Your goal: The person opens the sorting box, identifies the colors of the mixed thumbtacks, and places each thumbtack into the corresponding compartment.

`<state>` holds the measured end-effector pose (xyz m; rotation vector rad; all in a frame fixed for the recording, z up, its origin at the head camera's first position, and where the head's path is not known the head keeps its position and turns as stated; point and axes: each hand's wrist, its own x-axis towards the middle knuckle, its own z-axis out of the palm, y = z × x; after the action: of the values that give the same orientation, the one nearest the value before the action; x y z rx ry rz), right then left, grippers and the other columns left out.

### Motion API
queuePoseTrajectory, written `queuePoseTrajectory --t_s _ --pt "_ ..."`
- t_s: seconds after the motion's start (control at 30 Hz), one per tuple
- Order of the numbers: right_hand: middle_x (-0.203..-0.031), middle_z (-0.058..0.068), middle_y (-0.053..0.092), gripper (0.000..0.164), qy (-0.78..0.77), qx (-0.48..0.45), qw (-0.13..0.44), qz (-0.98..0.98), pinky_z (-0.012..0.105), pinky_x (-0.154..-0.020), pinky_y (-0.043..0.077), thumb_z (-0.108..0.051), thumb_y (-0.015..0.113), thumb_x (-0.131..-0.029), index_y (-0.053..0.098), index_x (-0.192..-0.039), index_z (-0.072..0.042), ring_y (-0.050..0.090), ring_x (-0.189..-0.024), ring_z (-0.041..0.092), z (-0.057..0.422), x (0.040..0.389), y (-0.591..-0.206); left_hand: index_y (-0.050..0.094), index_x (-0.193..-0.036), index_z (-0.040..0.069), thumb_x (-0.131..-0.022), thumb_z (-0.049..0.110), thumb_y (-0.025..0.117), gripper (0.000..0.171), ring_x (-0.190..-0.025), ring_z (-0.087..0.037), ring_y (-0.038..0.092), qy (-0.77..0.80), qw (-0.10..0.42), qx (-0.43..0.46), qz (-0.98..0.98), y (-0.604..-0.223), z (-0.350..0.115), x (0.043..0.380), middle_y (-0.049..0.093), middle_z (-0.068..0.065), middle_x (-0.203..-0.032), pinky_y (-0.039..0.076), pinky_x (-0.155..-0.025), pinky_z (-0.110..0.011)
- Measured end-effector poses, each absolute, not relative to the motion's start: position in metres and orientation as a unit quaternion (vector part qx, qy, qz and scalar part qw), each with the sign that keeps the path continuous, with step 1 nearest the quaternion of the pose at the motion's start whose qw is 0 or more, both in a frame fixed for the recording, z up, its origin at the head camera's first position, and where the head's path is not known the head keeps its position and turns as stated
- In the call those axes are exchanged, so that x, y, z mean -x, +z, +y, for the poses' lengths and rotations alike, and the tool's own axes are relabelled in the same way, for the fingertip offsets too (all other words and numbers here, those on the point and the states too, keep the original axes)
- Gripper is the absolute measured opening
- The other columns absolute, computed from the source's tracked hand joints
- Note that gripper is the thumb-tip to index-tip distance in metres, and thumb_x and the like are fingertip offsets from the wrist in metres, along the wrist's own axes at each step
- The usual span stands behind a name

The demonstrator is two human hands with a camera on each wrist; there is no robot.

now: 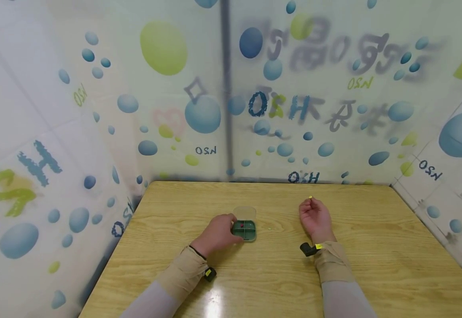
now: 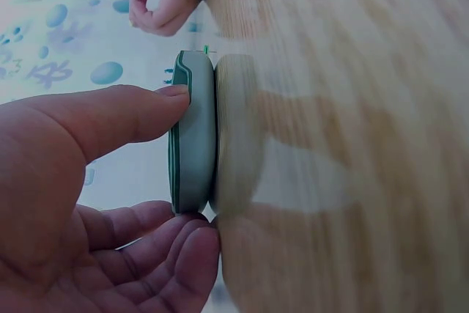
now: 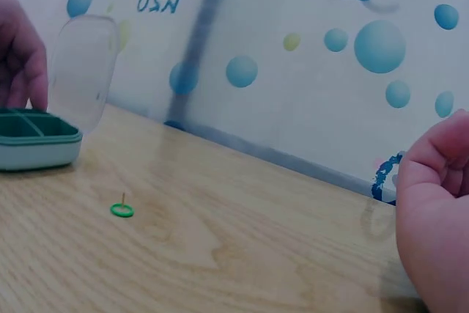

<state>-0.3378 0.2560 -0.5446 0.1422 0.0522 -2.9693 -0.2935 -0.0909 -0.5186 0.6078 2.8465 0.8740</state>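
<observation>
"What are you seeing, left to right?"

"My left hand (image 1: pixel 219 232) is gripping the green box (image 3: pixel 40 156) between thumb and fingers, its clear lid (image 1: pixel 245 213) standing open at the far side. I'm not managing to judge the box's long axis. Just right of it, a green tack (image 3: pixel 122 213) is resting on the table (image 1: pixel 278 274), its pin pointing up."

"And the other side?"

"My right hand (image 1: pixel 315 217) is pinching a tiny yellow piece (image 1: pixel 310 197), fingertips nearly together. From there the box is lying leftward and somewhat closer to me, with the tack in between, nearer the left hand."

"Counts?"

"I'm counting one box with seemingly four compartments, one red piece (image 1: pixel 242 225) showing in the far-left one, one lid, one loose tack, one yellow piece. Whatever else the compartments are holding, I'm not making out."
</observation>
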Motion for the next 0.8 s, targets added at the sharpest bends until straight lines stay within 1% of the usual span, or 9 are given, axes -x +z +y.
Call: queuePoseTrajectory --t_s 0.13,0.3,0.43,0.5,0.6,0.7,0.8 --pt "-0.086 0.013 0.061 0.027 -0.996 -0.059 0.073 -0.006 0.028 -0.069 0.051 -0.011 0.044 -0.113 0.059 -0.094 0.001 0.059 -0.078 0.022 0.260 0.339 -0.545 0.068 -0.124 0.000 -0.082 0.030 0.092 0.057 -0.082 -0.015 0.062 0.282 0.048 -0.199 0.937 -0.520 -0.091 0.294 0.072 -0.006 -0.097 0.053 -0.078 -0.035" --pt "-0.087 0.013 0.060 0.023 -0.995 -0.066 0.070 -0.010 0.028 -0.069 0.051 -0.010 0.046 -0.112 0.058 -0.096 0.001 0.059 -0.078 0.022 0.261 0.339 -0.544 0.068 -0.124 0.000 -0.082 0.030 0.092 0.057 -0.082 -0.015 0.062 0.279 0.046 -0.201 0.938 -0.520 -0.091 0.295 0.072 -0.006 -0.097 0.053 -0.078 -0.035" --pt "-0.089 0.013 0.059 0.013 -0.995 -0.051 0.090 0.009 0.027 -0.072 0.052 -0.003 0.051 -0.110 0.057 -0.099 0.001 0.057 -0.080 0.022 0.258 0.339 -0.542 0.068 -0.123 0.000 -0.082 0.030 0.092 0.056 -0.081 -0.015 0.061 0.278 0.044 -0.202 0.938 -0.520 -0.092 0.295 0.072 -0.006 -0.096 0.053 -0.077 -0.034" --pt "-0.091 0.013 0.060 0.012 -0.993 -0.037 0.104 0.043 0.026 -0.074 0.052 -0.002 0.051 -0.110 0.058 -0.100 0.001 0.058 -0.081 0.021 0.256 0.338 -0.540 0.068 -0.123 0.000 -0.082 0.029 0.092 0.056 -0.081 -0.015 0.062 0.281 0.044 -0.203 0.937 -0.520 -0.092 0.294 0.072 -0.006 -0.096 0.053 -0.077 -0.035" --pt "-0.092 0.012 0.062 0.018 -0.985 -0.014 0.117 0.123 0.024 -0.074 0.052 -0.004 0.049 -0.111 0.061 -0.099 0.000 0.059 -0.082 0.019 0.253 0.337 -0.534 0.068 -0.123 0.000 -0.082 0.029 0.092 0.056 -0.082 -0.015 0.062 0.285 0.049 -0.200 0.936 -0.519 -0.092 0.294 0.072 -0.007 -0.096 0.054 -0.077 -0.035" --pt "-0.090 0.008 0.063 0.027 -0.966 0.011 0.121 0.227 0.020 -0.073 0.052 -0.008 0.041 -0.114 0.062 -0.097 -0.003 0.059 -0.081 0.015 0.247 0.335 -0.527 0.068 -0.124 0.000 -0.082 0.028 0.092 0.056 -0.082 -0.016 0.063 0.288 0.052 -0.202 0.935 -0.518 -0.092 0.293 0.073 -0.008 -0.097 0.054 -0.078 -0.036" --pt "-0.089 0.004 0.065 0.035 -0.934 0.039 0.126 0.331 0.018 -0.072 0.052 -0.006 0.035 -0.115 0.064 -0.095 -0.006 0.060 -0.080 0.012 0.239 0.335 -0.520 0.068 -0.125 0.000 -0.083 0.028 0.091 0.056 -0.083 -0.016 0.063 0.290 0.053 -0.202 0.934 -0.517 -0.092 0.293 0.073 -0.008 -0.099 0.054 -0.078 -0.036"
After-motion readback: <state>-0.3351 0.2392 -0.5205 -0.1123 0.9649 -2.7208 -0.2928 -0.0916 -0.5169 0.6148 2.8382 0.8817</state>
